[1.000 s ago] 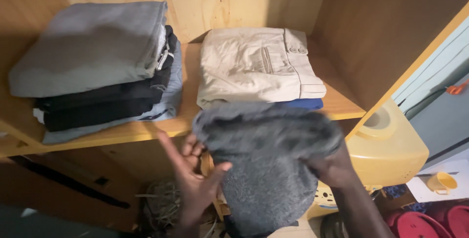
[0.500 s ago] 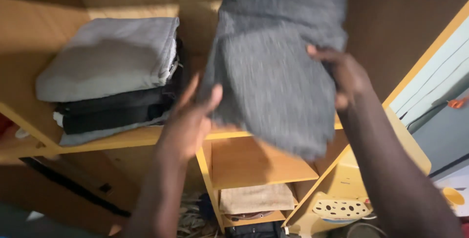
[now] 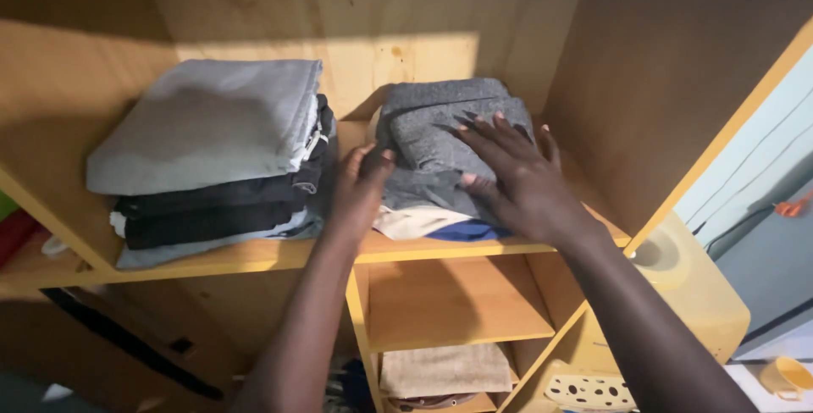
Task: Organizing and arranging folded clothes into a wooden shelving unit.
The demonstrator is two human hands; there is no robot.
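Right hand: the right hand (image 3: pixel 517 177) lies flat on top of the folded dark grey garment (image 3: pixel 440 138), fingers spread and stretched toward the back of the shelf, palm down, gripping nothing
Left hand: the left hand (image 3: pixel 360 188) is at the left front edge of that same garment, thumb up against the cloth, fingers curled round the side of the pile; whether it pinches the fabric or only steadies it, I cannot tell
Grey garment: top of the right-hand pile on the wooden shelf (image 3: pixel 254 254), lying level, folded, its front edge hanging a little over the layers beneath
Under it: a beige folded piece (image 3: pixel 411 222) peeks out at the front, and a blue piece (image 3: pixel 466 232) shows just beside it, lowest of the pile
Left pile: well clear of both hands, a light grey folded garment (image 3: pixel 203 121) sits on top of black folded clothes (image 3: pixel 220 205), with a pale blue-grey layer (image 3: pixel 182 249) at the bottom
Below: a bare lower shelf (image 3: pixel 449 299), and under that a tan folded cloth (image 3: pixel 445 368)
Right of the cupboard: a yellow plastic appliance (image 3: pixel 690 294) and, at the corner, a small yellow cup (image 3: pixel 788 375)
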